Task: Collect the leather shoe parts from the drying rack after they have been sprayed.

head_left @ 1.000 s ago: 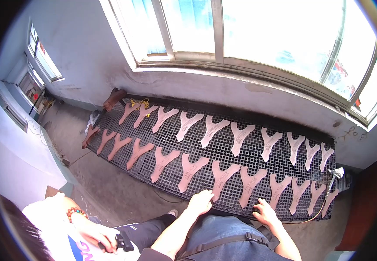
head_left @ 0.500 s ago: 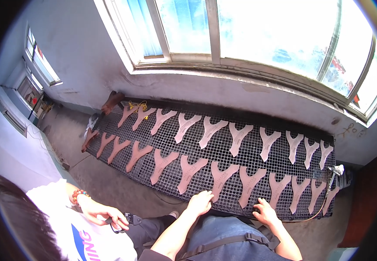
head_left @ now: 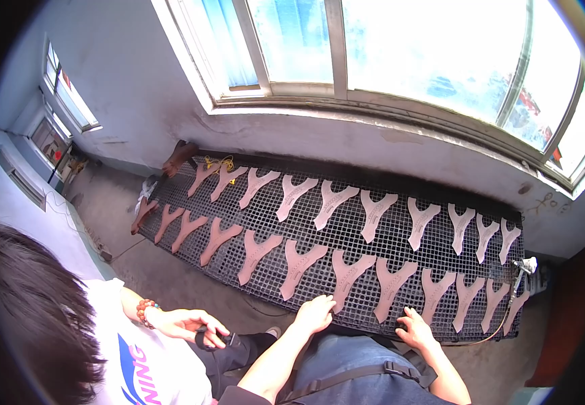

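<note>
My left hand [head_left: 315, 314] rests at the near edge of a black grid table [head_left: 306, 233], its fingertips beside the narrow end of a brown Y-shaped piece [head_left: 350, 273]. Whether they touch that piece cannot be made out. Farther right, my right hand [head_left: 415, 329] lies at the same edge, fingers and thumb apart, close to another Y-shaped piece [head_left: 435, 291]. Nothing shows in either hand. Several such flat leather-like pieces lie in two rows along the grid, each with a line of small dark marks.
At my left a person in a white shirt [head_left: 141, 337] holds a small black object [head_left: 221, 339]. A spray gun [head_left: 525, 265] with a hose is at the table's right end. Yellow cord [head_left: 224, 164] lies at the far left. Behind the table are a wall and window [head_left: 441, 81].
The view has shifted slightly, so the table appears a little to the right. The person at my left has leaned further into view, their hand lower and right. My hands stay at the edge.
</note>
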A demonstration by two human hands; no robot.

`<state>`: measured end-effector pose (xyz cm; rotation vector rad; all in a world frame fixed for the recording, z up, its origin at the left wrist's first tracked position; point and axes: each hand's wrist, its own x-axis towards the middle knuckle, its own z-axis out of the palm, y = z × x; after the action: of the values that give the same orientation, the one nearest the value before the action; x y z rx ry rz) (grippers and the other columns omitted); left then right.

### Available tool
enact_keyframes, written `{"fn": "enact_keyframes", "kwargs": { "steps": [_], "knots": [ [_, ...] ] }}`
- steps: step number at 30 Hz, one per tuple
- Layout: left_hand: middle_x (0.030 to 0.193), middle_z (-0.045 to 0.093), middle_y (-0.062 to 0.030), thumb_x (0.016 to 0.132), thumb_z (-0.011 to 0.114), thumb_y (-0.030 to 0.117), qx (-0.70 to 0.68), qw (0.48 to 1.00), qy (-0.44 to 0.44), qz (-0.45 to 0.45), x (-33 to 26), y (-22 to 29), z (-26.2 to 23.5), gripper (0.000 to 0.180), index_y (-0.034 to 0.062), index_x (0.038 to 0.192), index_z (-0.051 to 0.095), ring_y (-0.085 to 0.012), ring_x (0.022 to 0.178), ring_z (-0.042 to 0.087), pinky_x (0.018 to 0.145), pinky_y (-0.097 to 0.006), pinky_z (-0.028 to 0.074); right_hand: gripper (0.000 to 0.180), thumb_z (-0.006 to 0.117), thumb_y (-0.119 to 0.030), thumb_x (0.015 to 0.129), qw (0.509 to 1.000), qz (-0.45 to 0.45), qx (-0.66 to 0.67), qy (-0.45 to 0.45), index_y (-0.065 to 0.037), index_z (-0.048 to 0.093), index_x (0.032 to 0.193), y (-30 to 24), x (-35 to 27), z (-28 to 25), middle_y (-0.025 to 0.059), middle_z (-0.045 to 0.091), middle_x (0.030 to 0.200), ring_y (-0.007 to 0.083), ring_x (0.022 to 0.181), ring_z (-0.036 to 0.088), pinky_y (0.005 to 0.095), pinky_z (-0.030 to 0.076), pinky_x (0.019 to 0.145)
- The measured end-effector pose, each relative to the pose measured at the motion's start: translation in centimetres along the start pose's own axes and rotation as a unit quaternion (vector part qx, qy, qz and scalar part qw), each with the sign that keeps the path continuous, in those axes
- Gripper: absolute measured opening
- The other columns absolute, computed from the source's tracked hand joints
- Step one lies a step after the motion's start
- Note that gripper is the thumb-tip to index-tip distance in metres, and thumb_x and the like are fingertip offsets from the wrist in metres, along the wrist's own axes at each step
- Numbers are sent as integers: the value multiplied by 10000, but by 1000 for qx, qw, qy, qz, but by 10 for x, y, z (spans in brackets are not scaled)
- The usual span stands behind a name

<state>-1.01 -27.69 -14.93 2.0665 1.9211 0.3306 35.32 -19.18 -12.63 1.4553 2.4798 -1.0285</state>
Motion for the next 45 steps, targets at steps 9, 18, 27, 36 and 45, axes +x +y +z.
{"fn": "enact_keyframes", "kwargs": {
  "steps": [9,18,27,36,45],
  "knots": [
    [1360,640,-103,875,605,239,-1,999,-37,-15,5,-6,4,385,95,1222,686,-254,1241,612,1002,-403,532,453,704,-333,861,1000,-5,-8,2,-118,682,1259,2,0,0,214,386,1587,357,1497,328,423,313,1215],
    [1347,641,-128,873,613,271,-4,998,-57,-12,9,-5,0,382,96,1205,683,-267,1218,624,978,-415,542,459,702,-334,861,1000,-13,-11,-5,-109,682,1260,2,0,-2,224,383,1586,366,1498,323,425,311,1216],
    [1401,608,-145,903,613,285,-24,995,-93,-25,15,14,-22,428,77,1275,653,-291,1278,591,1058,-412,497,471,706,-332,851,1000,-24,-13,-9,-95,681,1257,4,1,-2,239,379,1584,375,1497,323,426,306,1218],
    [1420,593,-151,925,608,286,-78,997,-26,-7,31,26,-48,434,72,1301,641,-299,1290,581,1091,-412,466,468,699,-330,851,999,-36,-18,-3,-86,684,1250,6,0,-1,245,382,1580,381,1492,330,427,305,1217],
    [1429,590,-129,920,627,259,-144,987,72,1,71,15,-86,437,98,1327,630,-315,1277,587,1084,-404,467,467,697,-343,856,999,-29,-32,-6,-95,684,1251,5,1,0,232,375,1588,379,1493,329,431,314,1213]
  ]
}}
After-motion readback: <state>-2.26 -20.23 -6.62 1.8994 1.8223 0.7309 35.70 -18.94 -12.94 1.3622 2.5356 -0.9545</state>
